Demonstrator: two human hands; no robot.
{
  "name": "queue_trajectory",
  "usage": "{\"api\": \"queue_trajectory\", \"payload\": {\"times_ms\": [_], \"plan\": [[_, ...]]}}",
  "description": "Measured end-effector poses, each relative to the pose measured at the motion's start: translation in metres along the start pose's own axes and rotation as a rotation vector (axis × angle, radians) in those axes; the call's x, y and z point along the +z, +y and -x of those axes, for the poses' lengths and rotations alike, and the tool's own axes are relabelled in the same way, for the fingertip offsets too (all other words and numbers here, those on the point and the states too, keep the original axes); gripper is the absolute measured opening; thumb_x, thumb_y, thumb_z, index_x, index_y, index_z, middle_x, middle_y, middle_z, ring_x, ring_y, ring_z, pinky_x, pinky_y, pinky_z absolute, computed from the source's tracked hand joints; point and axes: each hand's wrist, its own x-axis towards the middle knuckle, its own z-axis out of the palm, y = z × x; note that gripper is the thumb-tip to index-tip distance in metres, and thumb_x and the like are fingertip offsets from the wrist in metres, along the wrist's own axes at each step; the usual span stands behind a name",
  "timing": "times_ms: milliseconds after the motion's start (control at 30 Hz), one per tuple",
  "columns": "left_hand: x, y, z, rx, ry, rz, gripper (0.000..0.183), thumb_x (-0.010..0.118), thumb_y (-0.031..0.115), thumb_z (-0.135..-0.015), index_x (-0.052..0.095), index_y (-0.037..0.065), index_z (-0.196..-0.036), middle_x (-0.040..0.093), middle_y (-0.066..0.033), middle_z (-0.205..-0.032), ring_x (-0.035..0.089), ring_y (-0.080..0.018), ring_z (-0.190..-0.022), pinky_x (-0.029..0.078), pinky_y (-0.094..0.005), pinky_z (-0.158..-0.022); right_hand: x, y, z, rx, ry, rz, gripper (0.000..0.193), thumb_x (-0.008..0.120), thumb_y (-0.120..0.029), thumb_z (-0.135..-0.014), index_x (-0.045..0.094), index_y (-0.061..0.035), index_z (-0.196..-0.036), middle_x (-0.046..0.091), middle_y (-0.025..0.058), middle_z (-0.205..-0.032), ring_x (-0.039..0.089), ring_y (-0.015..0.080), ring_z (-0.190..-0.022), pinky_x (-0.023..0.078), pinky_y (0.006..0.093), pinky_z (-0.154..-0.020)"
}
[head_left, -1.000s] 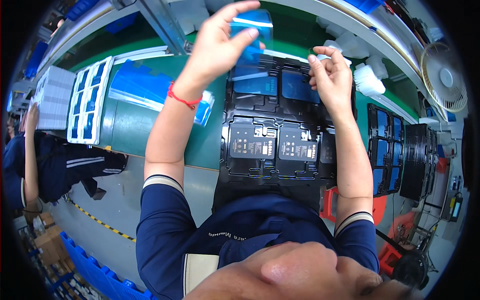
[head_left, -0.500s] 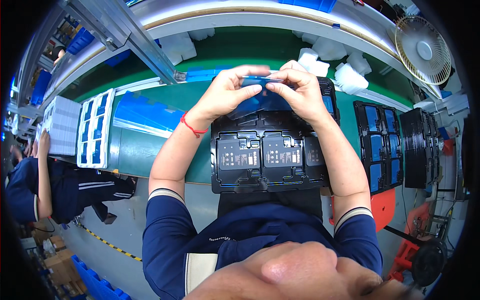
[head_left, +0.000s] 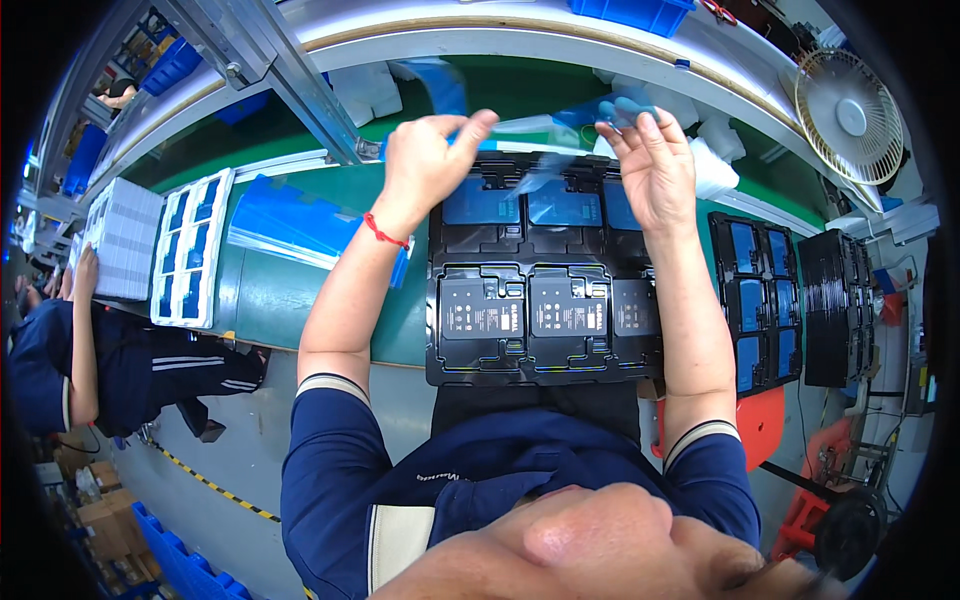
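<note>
My left hand (head_left: 428, 165) is closed above the far left of a black tray (head_left: 480, 360), thumb raised, beside a blurred blue plastic film (head_left: 437, 88). Over the tray's far right, my right hand (head_left: 658, 170) has its fingers bent around the edge of a clear film with blue patches (head_left: 580, 113). The clear film stretches between both hands, smeared by motion. In the tray's near row lie dark flat battery packs (head_left: 482, 310) with printed faces. The far-row packs (head_left: 565, 207) have blue faces. My right forearm hides part of the tray.
Left of the tray lies a stack of blue film sheets (head_left: 285, 225). Farther left are a white tray (head_left: 190, 250) and stacked white trays (head_left: 125, 240), with a co-worker's arm (head_left: 85, 325) beside them. At right stand another filled black tray (head_left: 765, 300), stacked black trays (head_left: 835, 310) and a fan (head_left: 850, 115).
My hands have moved apart, the left one leftward and the right one rightward. The film once held close between them is spread out, uncovering the blue-faced far row.
</note>
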Motion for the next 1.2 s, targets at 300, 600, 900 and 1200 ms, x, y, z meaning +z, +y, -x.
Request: {"api": "queue_trajectory", "payload": {"times_ms": [300, 600, 900, 1200], "plan": [[0.000, 0.012, 0.005, 0.187, -0.178, 0.375, 0.038, 0.074, 0.027, -0.079, 0.068, 0.002, -0.107, 0.068, -0.0152, -0.102, 0.065, -0.0228, -0.096, 0.048, -0.0317, -0.085, 0.020, 0.010, 0.015, -0.244, -0.323, 1.079, 0.049, 0.067, 0.005, -0.076, 0.054, -0.0087, -0.121, 0.058, 0.0015, -0.087, 0.059, 0.0112, -0.082, 0.048, 0.0242, -0.077], [0.008, 0.019, 0.013, 0.011, -0.303, 0.655, 0.019, 0.073, 0.016, -0.082, 0.070, -0.002, -0.083, 0.065, -0.0018, -0.074, 0.055, -0.0064, -0.069, 0.043, -0.0225, -0.061, 0.022, 0.011, 0.020, 0.024, -0.156, 1.013, 0.043, 0.073, -0.008, -0.078, 0.057, -0.0044, -0.118, 0.066, 0.0072, -0.080, 0.063, 0.0120, -0.071, 0.052, 0.0240, -0.066], [0.006, 0.026, 0.013, -0.086, -0.243, 0.783, 0.017, 0.072, 0.015, -0.084, 0.069, 0.000, -0.077, 0.057, 0.0071, -0.069, 0.047, -0.0015, -0.066, 0.037, -0.0193, -0.058, 0.018, -0.016, 0.024, 0.328, -0.001, 0.736, 0.019, 0.073, -0.012, -0.081, 0.064, 0.0019, -0.092, 0.064, 0.0050, -0.071, 0.059, 0.0092, -0.056, 0.048, 0.0204, -0.050], [0.021, 0.024, 0.023, -0.134, -0.374, 0.876, 0.028, 0.062, 0.010, -0.091, 0.063, 0.002, -0.117, 0.065, -0.0089, -0.112, 0.066, -0.0176, -0.095, 0.053, -0.0248, -0.075, -0.030, -0.082, 0.110, 0.406, 0.110, 0.861, 0.013, 0.072, -0.013, -0.081, 0.066, -0.0009, -0.084, 0.056, -0.0019, -0.061, 0.045, 0.0021, -0.047, 0.030, 0.0173, -0.040]]}}
